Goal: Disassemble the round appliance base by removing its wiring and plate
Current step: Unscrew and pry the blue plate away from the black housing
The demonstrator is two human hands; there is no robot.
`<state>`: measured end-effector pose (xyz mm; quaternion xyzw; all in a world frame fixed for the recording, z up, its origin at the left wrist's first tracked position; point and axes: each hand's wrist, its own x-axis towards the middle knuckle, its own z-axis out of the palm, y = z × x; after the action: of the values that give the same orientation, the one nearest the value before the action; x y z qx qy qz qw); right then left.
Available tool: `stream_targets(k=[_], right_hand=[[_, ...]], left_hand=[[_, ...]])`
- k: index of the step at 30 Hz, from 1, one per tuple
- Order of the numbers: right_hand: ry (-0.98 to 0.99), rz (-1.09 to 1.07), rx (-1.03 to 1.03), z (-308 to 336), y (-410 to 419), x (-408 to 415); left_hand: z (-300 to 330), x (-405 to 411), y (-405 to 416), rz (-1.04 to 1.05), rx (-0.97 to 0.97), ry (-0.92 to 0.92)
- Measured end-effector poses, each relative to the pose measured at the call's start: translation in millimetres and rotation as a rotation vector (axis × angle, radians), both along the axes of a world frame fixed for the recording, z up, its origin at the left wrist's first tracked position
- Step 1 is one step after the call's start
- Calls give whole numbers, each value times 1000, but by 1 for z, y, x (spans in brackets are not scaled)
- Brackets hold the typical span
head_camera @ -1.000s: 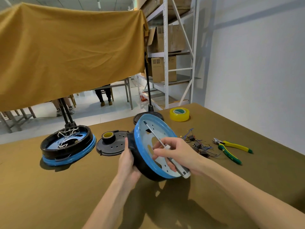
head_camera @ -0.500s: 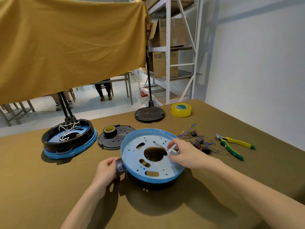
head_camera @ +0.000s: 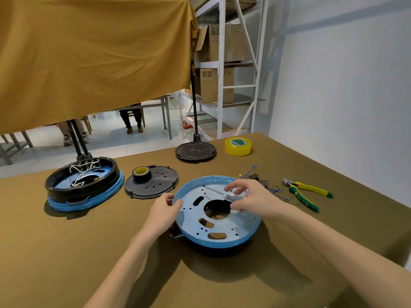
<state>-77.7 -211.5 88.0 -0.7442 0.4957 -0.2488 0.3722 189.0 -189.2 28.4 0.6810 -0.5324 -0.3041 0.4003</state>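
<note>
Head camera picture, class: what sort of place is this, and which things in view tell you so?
Probably a workshop or storeroom used for taking appliances apart. Metal shelving holds cardboard boxes, pliers and loose wires lie on the cloth-covered table, and a screwdriver is held over a round appliance base.

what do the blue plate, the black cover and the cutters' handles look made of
Blue plate: probably painted sheet metal, thin and flat with punched slots and holes, a slight sheen.
Black cover: likely moulded plastic, matte, with drilled holes and fine ribbing.
Cutters' handles: yellow and green rubbery or plastic grips, smooth; the jaws look like bare metal.
</note>
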Motion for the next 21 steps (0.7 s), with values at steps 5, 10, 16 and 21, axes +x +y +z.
stream_targets(k=[5, 10, 16, 21], right_hand=[[-412, -123, 21, 6, -21, 28], [-500, -162, 21, 12, -44, 37], [-637, -182, 72, 7, -42, 34], [-770, -240, -61, 2, -39, 48]], left_hand=[[3, 11, -33, -152, -113, -10], [2, 18, -38, -118, -320, -225], [13, 19, -32, -207, -434, -532], [16, 18, -26, -287, -375, -541]])
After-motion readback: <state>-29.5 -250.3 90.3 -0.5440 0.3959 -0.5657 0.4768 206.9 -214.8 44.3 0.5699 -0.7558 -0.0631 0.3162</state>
